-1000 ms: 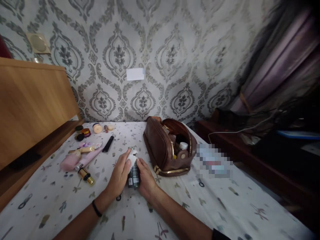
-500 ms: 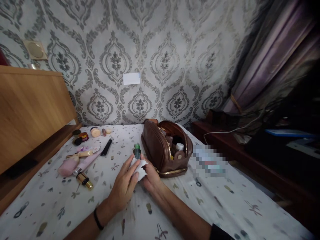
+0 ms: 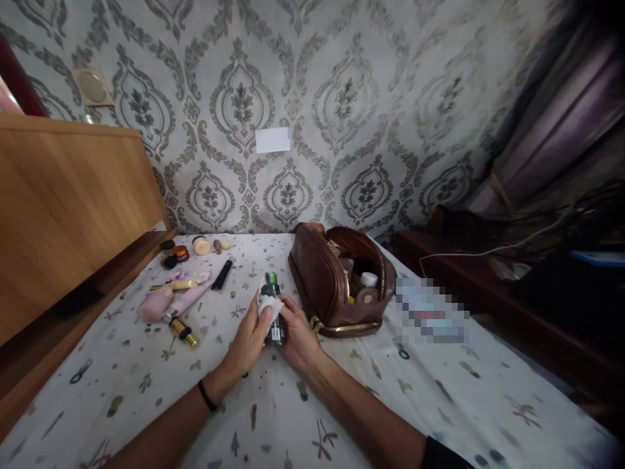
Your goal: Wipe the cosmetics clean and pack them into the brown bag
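Between my two hands is a small dark green bottle with a bright green cap, held upright over the patterned cloth. My left hand presses a white tissue against the bottle's upper left side, thumb on top. Around the bottle's right side, my right hand keeps its grip, the fingers partly hidden behind it. Just right of my hands stands an open brown toiletry bag, its zip undone. Inside it a white-capped container and other small items show.
Left on the cloth lie a pink tube, a gold-and-black bottle, a black tube and several small jars. A wooden cabinet borders the left. A blurred-out item lies right of the bag.
The bottle has turned so its label side shows below the tissue. My left hand has shifted the tissue up the bottle. The camera view has swung slightly left.
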Motion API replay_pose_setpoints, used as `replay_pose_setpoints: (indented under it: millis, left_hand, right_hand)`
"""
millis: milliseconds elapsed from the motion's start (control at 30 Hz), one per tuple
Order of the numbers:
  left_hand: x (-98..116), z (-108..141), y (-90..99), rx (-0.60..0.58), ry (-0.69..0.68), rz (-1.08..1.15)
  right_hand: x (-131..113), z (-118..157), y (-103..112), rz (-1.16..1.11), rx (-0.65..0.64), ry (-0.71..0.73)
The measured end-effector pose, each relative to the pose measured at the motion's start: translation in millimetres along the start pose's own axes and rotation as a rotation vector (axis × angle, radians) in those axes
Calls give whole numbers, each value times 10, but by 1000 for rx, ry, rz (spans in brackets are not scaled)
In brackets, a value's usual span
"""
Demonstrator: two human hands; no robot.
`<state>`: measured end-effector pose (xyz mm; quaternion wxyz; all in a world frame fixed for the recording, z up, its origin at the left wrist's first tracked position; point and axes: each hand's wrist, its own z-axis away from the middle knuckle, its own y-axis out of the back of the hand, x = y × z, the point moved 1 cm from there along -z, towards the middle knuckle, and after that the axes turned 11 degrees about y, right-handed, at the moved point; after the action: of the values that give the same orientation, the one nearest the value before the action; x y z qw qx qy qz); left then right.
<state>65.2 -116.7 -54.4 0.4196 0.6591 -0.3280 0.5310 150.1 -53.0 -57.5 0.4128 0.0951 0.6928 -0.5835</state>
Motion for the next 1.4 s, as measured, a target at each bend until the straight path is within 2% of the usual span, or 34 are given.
replay_pose_setpoints:
  millis: [133,333,433,567,667,733,900,1000,1167,1233,1300,1400]
  left_hand:
    - [65,91,-74,-44,30,21]
    - [96,192,-130,-207,240,66]
    - [75,177,-94,-172,270,50]
    - [22,99,-37,-83,170,-31]
    - [-22,61,-25,-83,162,-53]
    - [-30,54,-34,-100,182,21]
    - [11,47,-84,-117,288,318]
    - [27,29,-107,-135,370,429]
    - [58,37,-74,-91,562,489]
    - [81,50,-44,-67,596,466]
    - [91,52,-15,-72,575,412]
    - [60,22,22,-131,428,306]
  right_hand:
    - [-80,-75,19,42,28,100]
    - [-139,-128,38,56,47,169]
    - [-125,-136,36,64,32,178]
    - [-140,-143,24,74,-2,212]
    - [-181,-137,25,114,4,248]
    - [-207,-130,26,133,-13,248]
    - [-220,-102,13,102,-147,135]
    - [-212,-81,4,95,-165,87]
    - [-224,-49,-35,47,-197,63]
    - [-243,-42,-56,32,-215,71]
    - [-270,-43,-72,32,-223,93]
    - [-321,-68,-79,70,-239,165]
